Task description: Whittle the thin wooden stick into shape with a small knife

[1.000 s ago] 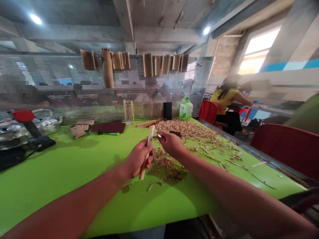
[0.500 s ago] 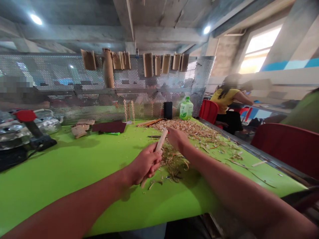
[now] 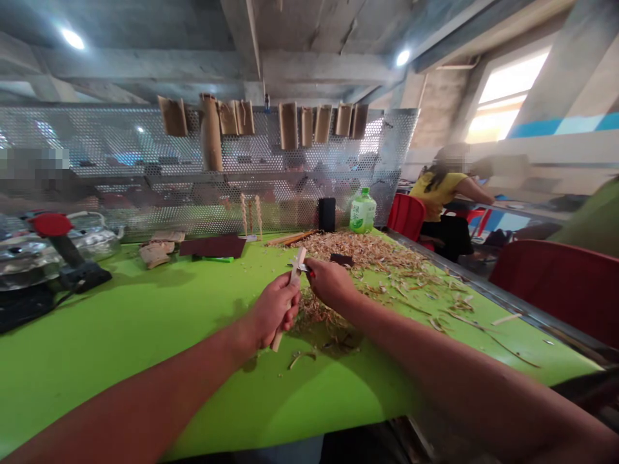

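Note:
My left hand (image 3: 271, 312) is closed round a pale wooden stick (image 3: 296, 265), which tilts up and away, its lower end near the green table (image 3: 120, 335). My right hand (image 3: 329, 280) is closed on a small knife (image 3: 298, 267) with a red part at the grip, its blade laid across the stick near the upper end. Under both hands lies a heap of wood shavings (image 3: 324, 319).
More shavings (image 3: 377, 254) cover the far right of the table. A green bottle (image 3: 361, 211), a black box (image 3: 326, 214), a dark red pad (image 3: 211, 247) and a red-topped tool (image 3: 62, 248) stand toward the back. Red chairs (image 3: 556, 283) and a seated person (image 3: 442, 196) are at right.
The right hand swung out along the stick toward its tip half a second ago, then came back. The knife again lies across the stick near its top. The left hand rose slightly.

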A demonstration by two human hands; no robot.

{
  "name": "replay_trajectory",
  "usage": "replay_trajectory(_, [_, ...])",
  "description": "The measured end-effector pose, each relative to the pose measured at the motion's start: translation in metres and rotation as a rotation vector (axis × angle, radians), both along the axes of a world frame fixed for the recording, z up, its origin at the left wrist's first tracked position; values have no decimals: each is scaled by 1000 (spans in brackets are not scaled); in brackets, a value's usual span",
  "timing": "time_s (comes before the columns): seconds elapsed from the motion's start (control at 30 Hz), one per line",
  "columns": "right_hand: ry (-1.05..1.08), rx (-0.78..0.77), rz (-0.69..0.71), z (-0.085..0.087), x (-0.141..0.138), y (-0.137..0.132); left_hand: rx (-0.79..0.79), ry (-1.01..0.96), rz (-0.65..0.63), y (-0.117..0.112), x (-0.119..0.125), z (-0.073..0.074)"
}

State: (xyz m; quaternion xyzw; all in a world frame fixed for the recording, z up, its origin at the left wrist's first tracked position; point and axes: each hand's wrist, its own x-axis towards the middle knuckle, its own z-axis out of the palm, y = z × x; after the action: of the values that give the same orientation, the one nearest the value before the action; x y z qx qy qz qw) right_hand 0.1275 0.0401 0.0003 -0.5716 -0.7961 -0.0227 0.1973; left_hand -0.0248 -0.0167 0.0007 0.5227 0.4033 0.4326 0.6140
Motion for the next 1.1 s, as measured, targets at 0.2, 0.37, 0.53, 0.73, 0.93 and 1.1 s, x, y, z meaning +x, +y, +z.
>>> replay_trajectory(0.2, [-45,39,-90,1,12,11,-19,-9,-41,-8,2,5])
replay_trajectory(0.37, [-86,67,-117,3,16,16,-41,-22,-40,-7,2,7])
replay_trajectory(0.53, [-46,54,-157,6,30,34,-34,-1,-54,-13,2,8])
replay_trajectory(0.73, [132,-25,-380,8,69,59,19,-119,-160,-20,1,10])
replay_trajectory(0.93, [174,41,-163,3,33,40,-6,-142,15,3,-7,5])
replay_trajectory(1.1, [65,44,-58,1,11,21,-13,-86,14,2,-3,3])
